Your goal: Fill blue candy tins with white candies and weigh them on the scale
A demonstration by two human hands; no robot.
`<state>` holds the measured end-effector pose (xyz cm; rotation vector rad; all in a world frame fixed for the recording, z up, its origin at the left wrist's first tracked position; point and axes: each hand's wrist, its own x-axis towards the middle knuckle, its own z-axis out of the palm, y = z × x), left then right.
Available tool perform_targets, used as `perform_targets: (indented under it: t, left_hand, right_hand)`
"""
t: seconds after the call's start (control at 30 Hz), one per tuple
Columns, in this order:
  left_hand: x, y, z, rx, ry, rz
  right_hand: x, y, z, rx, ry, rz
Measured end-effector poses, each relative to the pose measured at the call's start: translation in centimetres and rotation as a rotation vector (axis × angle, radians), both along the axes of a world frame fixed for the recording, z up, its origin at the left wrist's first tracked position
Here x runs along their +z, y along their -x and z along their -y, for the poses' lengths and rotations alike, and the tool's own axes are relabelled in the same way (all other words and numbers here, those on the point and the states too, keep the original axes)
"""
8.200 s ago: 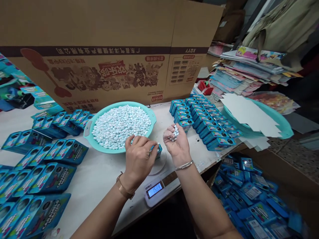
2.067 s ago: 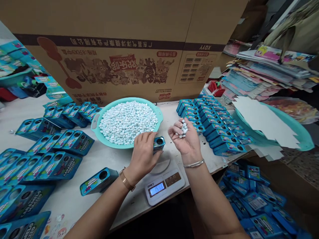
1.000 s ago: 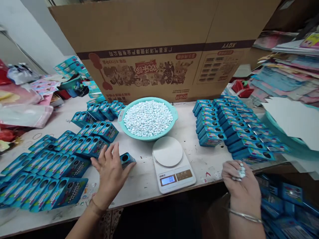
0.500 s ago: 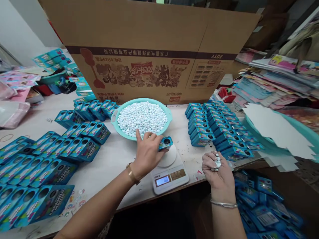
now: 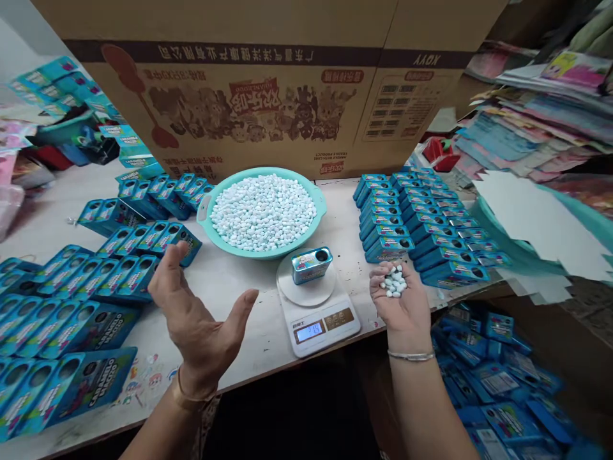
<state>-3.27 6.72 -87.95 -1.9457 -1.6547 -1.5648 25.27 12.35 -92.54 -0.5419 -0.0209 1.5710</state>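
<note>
A blue candy tin [image 5: 311, 265] with a round dark hole in its top stands on the white plate of a kitchen scale [image 5: 320, 329], whose display is lit. To the left of the scale, my left hand [image 5: 204, 313] is raised with thumb and fingers spread, holding nothing. My right hand [image 5: 400, 300] is palm up to the right of the scale, cupped around several pale blue and white candies [image 5: 394, 281]. Behind the scale sits a turquoise basin [image 5: 230, 246] heaped with the same candies.
Rows of blue tins [image 5: 108, 329] line the table's left side, and more tins [image 5: 387, 246] stand at the right. A large cardboard box [image 5: 268, 108] rises behind the basin. Below the right table edge lies a pile of blue tins [image 5: 502, 390]. Stacked printed sheets [image 5: 522, 128] lie far right.
My left hand has let go of the tin, now on the scale, and drawn back left. The scale display no longer reads zero. My right hand has opened somewhat, showing more candies.
</note>
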Motion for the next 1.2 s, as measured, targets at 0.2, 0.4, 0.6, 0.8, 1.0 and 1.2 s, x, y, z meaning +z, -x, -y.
perform_targets:
  t: [0.2,0.4,0.6,0.8,1.0,1.2]
  left_hand:
    - [-2.8,0.5,-0.7,-0.039,-0.048,0.104]
    - [-3.4,-0.3,-1.4,-0.121,-0.035,0.100]
    - [-1.8,-2.5,-3.0,-0.237,-0.010,-0.054]
    - [-1.9,-5.4,-5.9,-0.501,0.190,-0.109]
    - [-2.9,-7.4,-7.7,-0.528,0.216,-0.072]
    - [-3.9,-7.8,-8.4,-0.463,0.223,-0.076]
  right_hand:
    - [1.4,1.3,-1.0,0.071,-0.120,0.045]
    - [3.3,2.4,-2.1,0.080,-0.146,0.020]
    - [5.6,4.7,-3.7,0.080,-0.141,0.009]
    - [6.6,6.8,-5.1,0.074,-0.180,0.105]
    - [6.3,8.2,-6.1,0.035,-0.205,0.225]
    - [5.5,9.4,-6.0,-0.007,-0.264,0.319]
